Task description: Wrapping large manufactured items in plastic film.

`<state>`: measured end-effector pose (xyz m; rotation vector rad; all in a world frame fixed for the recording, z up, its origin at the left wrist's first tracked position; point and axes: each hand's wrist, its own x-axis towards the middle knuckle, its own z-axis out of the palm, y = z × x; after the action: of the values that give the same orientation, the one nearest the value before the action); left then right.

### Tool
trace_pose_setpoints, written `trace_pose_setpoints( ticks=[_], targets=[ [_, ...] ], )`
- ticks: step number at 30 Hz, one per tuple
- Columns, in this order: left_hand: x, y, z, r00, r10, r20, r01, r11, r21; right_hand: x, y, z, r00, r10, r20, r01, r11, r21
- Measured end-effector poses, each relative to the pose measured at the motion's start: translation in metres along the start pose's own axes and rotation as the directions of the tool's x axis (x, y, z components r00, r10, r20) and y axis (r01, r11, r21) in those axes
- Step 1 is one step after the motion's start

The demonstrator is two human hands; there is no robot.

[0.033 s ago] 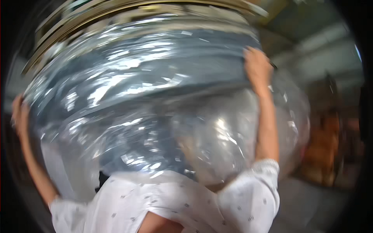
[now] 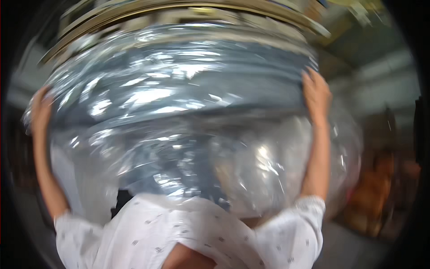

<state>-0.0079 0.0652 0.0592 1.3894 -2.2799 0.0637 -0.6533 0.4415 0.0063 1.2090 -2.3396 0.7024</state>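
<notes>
A large grey-blue bundle (image 2: 260, 67) wrapped in shiny clear plastic film fills the middle of the view, in front of my chest. At its left edge my left hand (image 2: 41, 107) is curled around the film, somewhat blurred. Over on the right edge, my right hand (image 2: 317, 94) has its fingers bent onto the plastic. Both arms reach out wide along the bundle's sides. More loose, wrinkled clear film (image 2: 255, 166) hangs below, down to my shirt. What lies inside the wrapping is hard to make out.
Just beyond the bundle runs a wooden frame or shelf edge (image 2: 251, 9). A blurred orange-brown object (image 2: 371, 193) stands at the lower right. A pale wall (image 2: 380, 76) is behind it, and grey floor (image 2: 345, 242) shows at the bottom right.
My left hand has shifted up and to the right in the picture, and my right hand right and slightly down. The bundle and the wooden edge have shifted right too. Both hands stay on the bundle's sides.
</notes>
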Motion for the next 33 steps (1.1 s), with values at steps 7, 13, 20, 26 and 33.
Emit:
trace_pose_setpoints(
  ticks=[7,13,20,26,33],
  targets=[
    [-0.039,0.031,0.045,0.992,0.121,-0.021,-0.122,0.991,-0.057,-0.013,0.059,-0.038,0.93,-0.177,0.322,0.179,0.984,0.023],
    [-0.014,-0.012,0.03,0.999,0.034,0.036,-0.039,0.988,0.149,-0.03,0.072,-0.076,0.782,-0.143,0.607,0.114,0.99,0.087],
    [0.032,-0.04,0.016,0.986,0.103,0.133,-0.107,0.994,0.02,0.003,0.058,-0.08,0.747,0.044,0.664,-0.101,0.994,0.047],
    [0.083,-0.042,0.033,0.948,0.025,-0.317,0.136,0.869,0.475,0.006,0.029,0.04,0.913,-0.014,0.409,0.068,0.99,-0.12],
    [0.0,-0.032,0.093,0.991,-0.085,-0.1,0.09,0.995,0.044,-0.008,0.0,0.016,0.902,0.0,0.432,0.059,0.991,-0.122]
  ],
)
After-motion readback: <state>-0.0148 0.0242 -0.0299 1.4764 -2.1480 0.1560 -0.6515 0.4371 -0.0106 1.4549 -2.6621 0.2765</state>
